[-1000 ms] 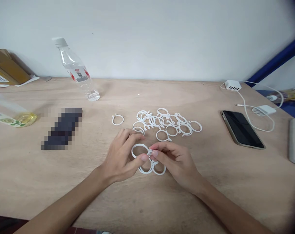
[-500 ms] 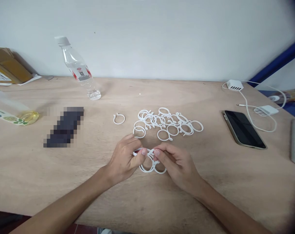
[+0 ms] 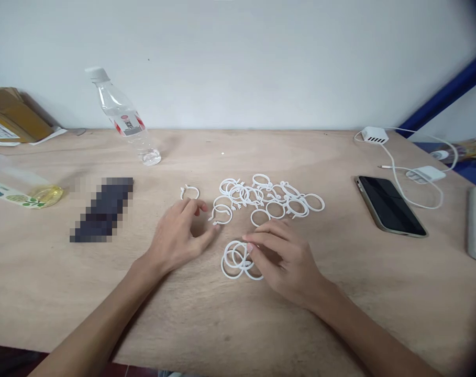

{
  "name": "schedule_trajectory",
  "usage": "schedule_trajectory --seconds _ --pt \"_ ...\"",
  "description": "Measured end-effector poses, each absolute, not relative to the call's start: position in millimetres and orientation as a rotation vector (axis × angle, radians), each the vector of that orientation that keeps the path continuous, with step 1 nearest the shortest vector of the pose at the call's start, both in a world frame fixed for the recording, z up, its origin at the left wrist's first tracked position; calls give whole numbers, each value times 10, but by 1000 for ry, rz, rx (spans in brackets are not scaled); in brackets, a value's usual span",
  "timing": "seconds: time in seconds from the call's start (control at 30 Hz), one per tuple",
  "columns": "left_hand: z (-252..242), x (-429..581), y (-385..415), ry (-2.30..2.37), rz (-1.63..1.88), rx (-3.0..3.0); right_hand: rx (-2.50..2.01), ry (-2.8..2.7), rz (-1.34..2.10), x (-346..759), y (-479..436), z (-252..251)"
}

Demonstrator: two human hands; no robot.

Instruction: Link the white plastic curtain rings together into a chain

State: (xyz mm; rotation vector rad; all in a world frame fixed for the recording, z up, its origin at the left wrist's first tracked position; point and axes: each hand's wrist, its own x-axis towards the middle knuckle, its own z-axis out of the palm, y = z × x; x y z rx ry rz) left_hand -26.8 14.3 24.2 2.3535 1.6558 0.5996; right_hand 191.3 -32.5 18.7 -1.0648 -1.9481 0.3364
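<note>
My left hand (image 3: 177, 233) is open, fingers curled and apart from the thumb, with nothing seen in it. Its thumb tip is close to an unclosed white plastic ring (image 3: 223, 222) at the pile's left edge. Another unclosed white ring (image 3: 197, 189) lies just beyond its fingers. My right hand (image 3: 287, 256) pinches the edge of a white ring (image 3: 227, 251) with thumb and fingertips, over a small near group of overlapping closed rings (image 3: 233, 276). Part of that group is hidden under the right hand. Farther back lies a larger pile of white rings (image 3: 261, 196) with small clasp ends.
A clear bottle (image 3: 123, 118) stands at the back left, near a cardboard box (image 3: 18, 118). A dark pixelated object (image 3: 104, 209) and a bottle with yellow liquid (image 3: 37, 196) are on the left. On the right are a phone (image 3: 390, 205), a white charger (image 3: 375, 135) and cables.
My left hand has let go of the ring both hands held and moved left, opening beside the pile. My right hand has lowered that ring onto the near group. The view has shifted slightly.
</note>
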Motion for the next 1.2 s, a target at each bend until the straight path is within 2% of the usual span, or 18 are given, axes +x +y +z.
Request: schedule_trajectory --seconds 0.13,0.37,0.6,0.77,1.0,1.1,1.2 --pt "165 -242 157 1512 510 2473 -1116 -1925 315 1906 -324 184" --pt "269 -266 124 1278 881 2574 -1161 -1869 306 1906 -323 136" --pt "315 -107 -46 823 896 2435 -1001 -1873 419 1876 -353 106" --pt "287 -73 -89 735 1033 2273 -1156 -1566 815 1870 -360 172" --pt "186 -31 -84 701 932 2271 -1287 -1188 1349 1730 -421 270" --pt "160 -14 -86 650 897 2261 -1317 -1196 1342 1696 -471 260" --pt "163 -13 -88 676 905 2250 -1327 -1344 1147 1700 -499 215"
